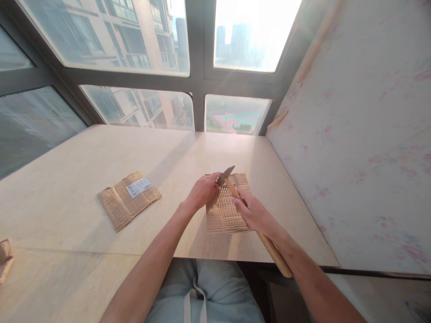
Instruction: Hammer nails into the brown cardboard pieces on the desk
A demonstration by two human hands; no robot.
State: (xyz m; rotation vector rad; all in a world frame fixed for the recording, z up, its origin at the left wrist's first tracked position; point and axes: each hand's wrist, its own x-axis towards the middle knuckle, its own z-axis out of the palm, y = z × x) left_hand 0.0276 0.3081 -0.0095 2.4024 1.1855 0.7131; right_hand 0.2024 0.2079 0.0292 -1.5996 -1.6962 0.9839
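Note:
My right hand (252,210) is wrapped round the wooden handle of a hammer (273,253). The metal head sits at the far end, close beside the fingers of my left hand (204,192). Those fingers are pinched together over the upper left part of a corrugated cardboard piece (232,217); what they hold is too small and partly covered to make out. Rows of small dark holes run across the cardboard, which lies flat on the table in front of me. Its left edge is partly covered by my left hand.
A second cardboard piece (126,202) with a white label lies on the pale table (182,154) to the left. Part of another brown piece (5,258) shows at the far left edge. Windows (235,112) stand behind, and a flowered wall (363,134) bounds the right side.

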